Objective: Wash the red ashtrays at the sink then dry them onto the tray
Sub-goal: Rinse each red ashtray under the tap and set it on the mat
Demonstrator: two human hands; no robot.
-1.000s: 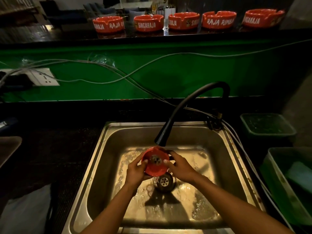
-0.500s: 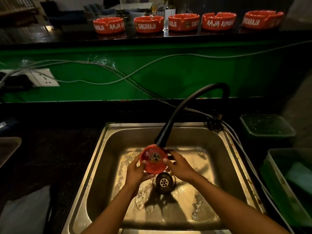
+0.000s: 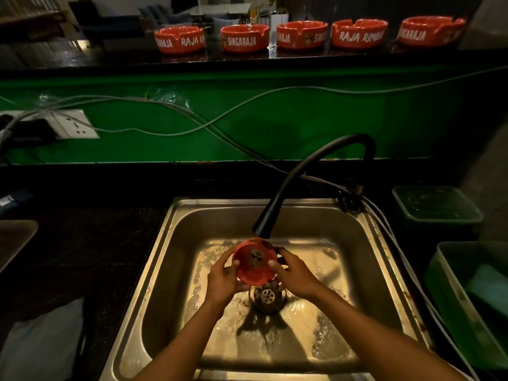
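Head view: washing barely begun, by the look of it; one round glossy red ashtray (image 3: pixel 254 264) tilted just under the matte black curved tap spout (image 3: pixel 262 229), dark residue at its centre; gripped at its rims by left hand (image 3: pixel 222 281) and right hand (image 3: pixel 295 273), fingers curled round it; five lettered red ashtrays (image 3: pixel 358 34) waiting on the ledge well behind the tap; wet stainless-steel sink (image 3: pixel 176 270) beneath the tap; drying not started; which container is the tray, unclear.

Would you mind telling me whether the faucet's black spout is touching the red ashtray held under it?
Cannot tell. In the head view the spout tip overlaps the upper rim of the ashtray, held by both hands, so no gap or contact shows plainly.
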